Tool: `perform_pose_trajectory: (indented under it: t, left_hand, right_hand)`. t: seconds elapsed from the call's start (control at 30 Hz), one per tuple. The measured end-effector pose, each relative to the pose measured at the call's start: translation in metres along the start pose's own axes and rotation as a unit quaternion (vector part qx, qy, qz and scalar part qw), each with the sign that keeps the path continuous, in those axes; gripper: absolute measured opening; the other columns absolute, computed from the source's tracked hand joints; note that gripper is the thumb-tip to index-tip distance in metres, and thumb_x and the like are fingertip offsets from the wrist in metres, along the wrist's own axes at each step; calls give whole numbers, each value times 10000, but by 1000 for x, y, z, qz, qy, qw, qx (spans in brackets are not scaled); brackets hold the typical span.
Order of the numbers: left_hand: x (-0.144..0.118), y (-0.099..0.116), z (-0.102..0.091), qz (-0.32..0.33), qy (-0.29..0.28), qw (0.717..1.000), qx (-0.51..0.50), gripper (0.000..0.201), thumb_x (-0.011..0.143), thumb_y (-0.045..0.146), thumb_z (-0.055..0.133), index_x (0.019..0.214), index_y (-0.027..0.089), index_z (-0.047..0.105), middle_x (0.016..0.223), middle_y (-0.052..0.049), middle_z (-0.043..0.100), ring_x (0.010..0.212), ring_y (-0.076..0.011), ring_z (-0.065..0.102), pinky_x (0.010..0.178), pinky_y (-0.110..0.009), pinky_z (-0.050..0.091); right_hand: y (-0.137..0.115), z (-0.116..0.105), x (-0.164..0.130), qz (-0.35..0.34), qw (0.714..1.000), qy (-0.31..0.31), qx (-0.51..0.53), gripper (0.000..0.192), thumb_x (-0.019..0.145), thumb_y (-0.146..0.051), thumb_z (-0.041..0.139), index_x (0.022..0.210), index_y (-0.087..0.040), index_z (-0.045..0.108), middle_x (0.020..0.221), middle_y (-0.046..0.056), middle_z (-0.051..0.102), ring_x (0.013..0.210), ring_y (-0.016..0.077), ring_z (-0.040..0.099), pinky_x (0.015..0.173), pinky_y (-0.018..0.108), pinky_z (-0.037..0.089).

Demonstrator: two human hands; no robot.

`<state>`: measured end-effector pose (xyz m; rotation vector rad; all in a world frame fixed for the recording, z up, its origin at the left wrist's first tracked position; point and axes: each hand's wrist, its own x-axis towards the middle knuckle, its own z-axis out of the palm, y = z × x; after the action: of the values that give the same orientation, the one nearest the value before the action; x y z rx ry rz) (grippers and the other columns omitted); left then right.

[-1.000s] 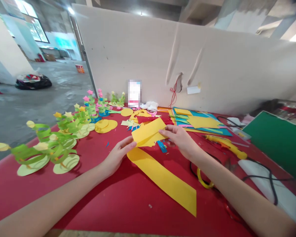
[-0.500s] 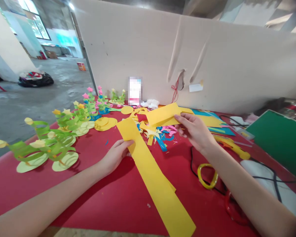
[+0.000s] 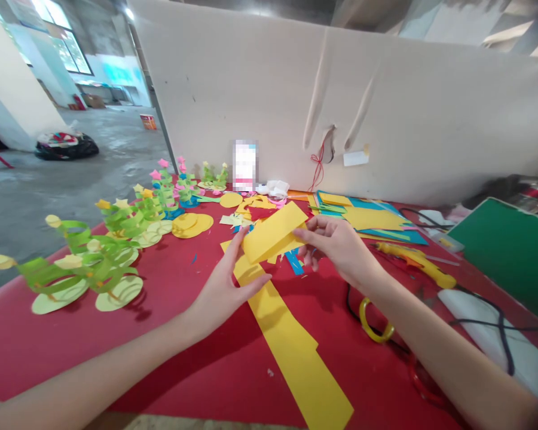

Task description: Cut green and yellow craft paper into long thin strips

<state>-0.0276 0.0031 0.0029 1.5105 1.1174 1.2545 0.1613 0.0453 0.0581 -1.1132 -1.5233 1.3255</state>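
Observation:
My right hand [image 3: 336,242] pinches a folded piece of yellow paper [image 3: 275,230] by its right end, above the table. My left hand [image 3: 222,286] is open at the paper's left end, thumb and fingers apart; whether its fingertips touch the paper I cannot tell. Beneath it, a long yellow paper strip [image 3: 291,340] lies slanting across the red table toward me, its far end partly covered by the folded piece. Behind my hands are scattered paper scraps [image 3: 295,261], in blue, yellow and other colours.
Green paper spiral figures [image 3: 85,263] with star and bud tops stand along the left. Yellow paper discs [image 3: 192,225] lie beyond. To the right are a yellow glue gun [image 3: 419,266], yellow-handled scissors [image 3: 374,325], coloured sheets [image 3: 372,218] and a green board [image 3: 511,257]. A pale panel [image 3: 251,89] closes the back.
My left hand has let go of the long strip, which now lies on the table, and has opened. My right hand has brought the folded paper left and nearer to it.

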Motion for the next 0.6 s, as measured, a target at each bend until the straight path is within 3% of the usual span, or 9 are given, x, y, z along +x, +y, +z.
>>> perform_pose_trajectory:
  t: [0.13, 0.23, 0.33, 0.43, 0.6]
  left_hand:
    - [3, -5, 3, -59, 50, 991, -110, 459, 772, 278, 536, 1212, 280, 407, 1298, 9, 421, 1204, -218, 350, 950, -272, 351]
    - [9, -9, -1, -57, 76, 970, -223, 357, 758, 237, 545, 1113, 234, 503, 1192, -21, 527, 1086, -230, 480, 908, -330, 401]
    - [15, -11, -7, -55, 84, 958, -268, 185, 752, 216, 555, 931, 191, 598, 980, -19, 640, 955, -206, 565, 868, -335, 434]
    - [19, -11, -11, -78, 90, 948, -294, 78, 761, 214, 562, 786, 188, 631, 848, 5, 671, 845, -170, 603, 823, -314, 465]
    - [21, -6, -13, -114, 71, 942, -308, 61, 741, 217, 602, 734, 192, 658, 784, 21, 676, 723, -126, 622, 797, -260, 484]
  right_hand:
    - [-2, 3, -3, 20, 998, -63, -24, 235, 681, -329, 616, 665, -167, 447, 520, 5, 605, 404, 118, 567, 330, 187, 423]
    - [-1, 3, -3, 33, 995, -84, -43, 212, 693, -305, 606, 677, -169, 445, 532, 6, 613, 429, 124, 582, 337, 187, 428]
    - [2, -3, 0, 59, 991, -95, -71, 185, 695, -282, 607, 707, -166, 464, 545, 13, 624, 453, 133, 593, 345, 192, 440]
    - [5, -16, 7, 86, 987, -107, -83, 198, 674, -285, 629, 697, -160, 477, 562, 32, 635, 466, 142, 598, 348, 194, 441]
    - [5, -54, 17, 100, 986, -88, -98, 224, 640, -301, 663, 719, -155, 513, 580, 45, 642, 437, 115, 570, 392, 197, 446]
